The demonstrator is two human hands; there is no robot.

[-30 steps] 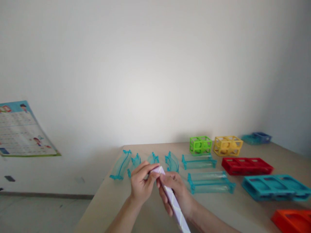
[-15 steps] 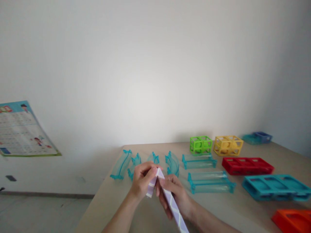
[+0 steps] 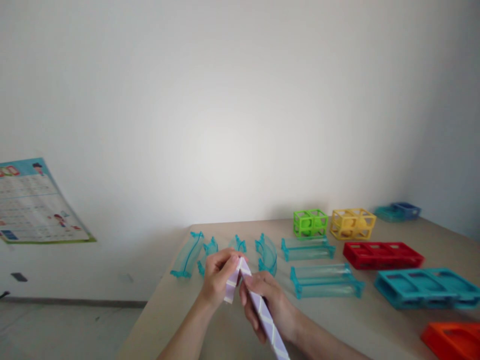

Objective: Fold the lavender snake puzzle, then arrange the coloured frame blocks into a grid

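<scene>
The lilac segmented strip (image 3: 266, 320) got a sharp bend near its upper end.
One second earlier it looked like one straight bar; at this moment a short arm (image 3: 231, 286) hung beside the long part (image 3: 275, 337), so the strip was partly folded. The left hand (image 3: 216, 277) pinched near the fold, the right hand (image 3: 273, 297) gripped the long part, both above the bench (image 3: 159, 312).

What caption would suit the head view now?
Left hand and right hand hold a bent lilac-and-white strip above a table bearing colourful pieces.
</scene>
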